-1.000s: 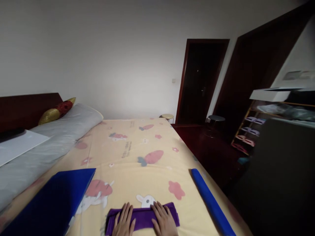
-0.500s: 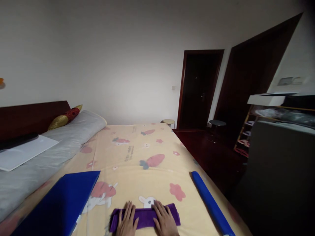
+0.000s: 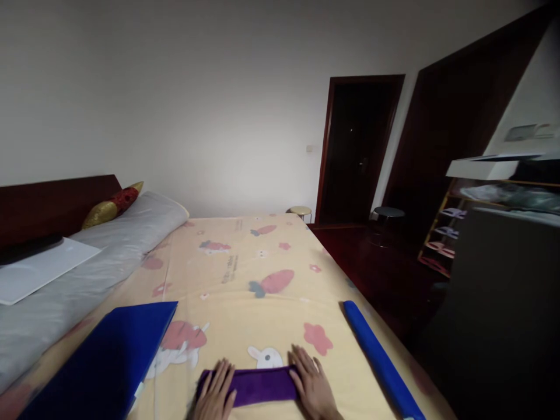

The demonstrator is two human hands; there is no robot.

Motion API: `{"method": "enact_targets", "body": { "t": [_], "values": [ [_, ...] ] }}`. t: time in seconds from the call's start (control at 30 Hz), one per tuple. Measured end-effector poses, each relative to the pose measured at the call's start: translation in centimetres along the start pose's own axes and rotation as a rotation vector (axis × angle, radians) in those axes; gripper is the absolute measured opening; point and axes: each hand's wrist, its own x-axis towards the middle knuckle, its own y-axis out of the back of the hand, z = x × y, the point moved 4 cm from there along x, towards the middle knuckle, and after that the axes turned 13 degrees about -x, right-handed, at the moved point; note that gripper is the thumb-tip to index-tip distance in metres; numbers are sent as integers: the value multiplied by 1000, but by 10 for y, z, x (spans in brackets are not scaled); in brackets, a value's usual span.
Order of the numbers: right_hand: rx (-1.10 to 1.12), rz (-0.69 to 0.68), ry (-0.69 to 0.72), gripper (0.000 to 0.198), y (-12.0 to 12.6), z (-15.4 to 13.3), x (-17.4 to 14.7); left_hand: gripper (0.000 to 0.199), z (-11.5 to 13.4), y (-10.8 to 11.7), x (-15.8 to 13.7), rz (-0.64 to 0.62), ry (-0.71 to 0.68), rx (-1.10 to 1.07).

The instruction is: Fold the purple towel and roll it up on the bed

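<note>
A folded purple cloth (image 3: 265, 386) lies as a long narrow strip on the patterned bed sheet (image 3: 236, 315), close in front of me. On its left end rests my left hand (image 3: 215, 392), palm down with the fingers stretched out. My right hand (image 3: 312, 382) lies flat over the right end, its fingertips reaching past the cloth's far edge onto the sheet. Both hands cover the ends of the cloth, so those parts are hidden.
A blue folder-like item (image 3: 105, 356) lies left, a long blue roll (image 3: 382, 359) right near the bed's edge. Beyond are a grey pillow or bolster (image 3: 118, 245), a white board (image 3: 48, 271), two stools, a shoe rack (image 3: 440, 239) and a dark cabinet-like block (image 3: 494, 303).
My right hand has moved right and outward to the cloth's right end. My left hand has shifted slightly left. The view has tilted a little.
</note>
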Motion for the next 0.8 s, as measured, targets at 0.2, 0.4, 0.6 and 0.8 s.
{"method": "enact_targets", "body": {
  "t": [0.2,0.4,0.6,0.8],
  "values": [
    [48,-47,-150,52,-23,26,-6,66,-10,-4,-7,69,166,52],
    [2,28,-114,51,-36,29,-12,64,-10,-13,-10,63,128,45],
    [-19,-10,-135,49,-27,27,-11,63,-11,-14,-12,126,93,93],
    [3,-49,-150,48,-31,27,-6,54,-25,-39,-17,37,185,12]
  ]
}}
